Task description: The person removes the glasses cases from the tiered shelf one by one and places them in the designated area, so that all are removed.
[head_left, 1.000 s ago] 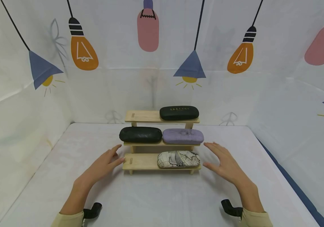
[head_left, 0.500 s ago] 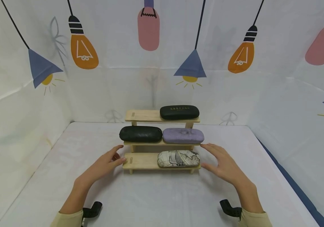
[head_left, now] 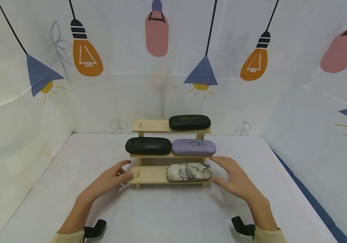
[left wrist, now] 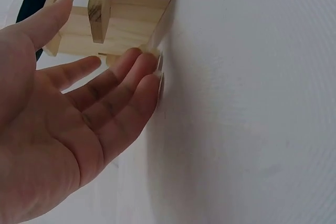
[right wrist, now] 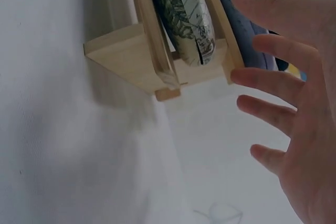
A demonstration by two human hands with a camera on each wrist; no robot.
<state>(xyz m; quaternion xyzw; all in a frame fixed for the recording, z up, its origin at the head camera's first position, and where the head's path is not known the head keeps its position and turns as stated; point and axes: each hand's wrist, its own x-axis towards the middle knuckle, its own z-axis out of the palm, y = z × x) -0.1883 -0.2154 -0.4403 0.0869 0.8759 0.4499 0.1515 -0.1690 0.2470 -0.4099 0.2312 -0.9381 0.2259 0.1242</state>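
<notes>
Palm [left wrist: 44, 145] of left hand [left wrist: 79, 119], beside rack [left wrist: 131, 3], only in left wrist view

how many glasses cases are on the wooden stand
4: a gold-lettered dark case on the top shelf, a plain dark case on the middle shelf with a purple case to its right, and a patterned case on the bottom shelf.
</notes>
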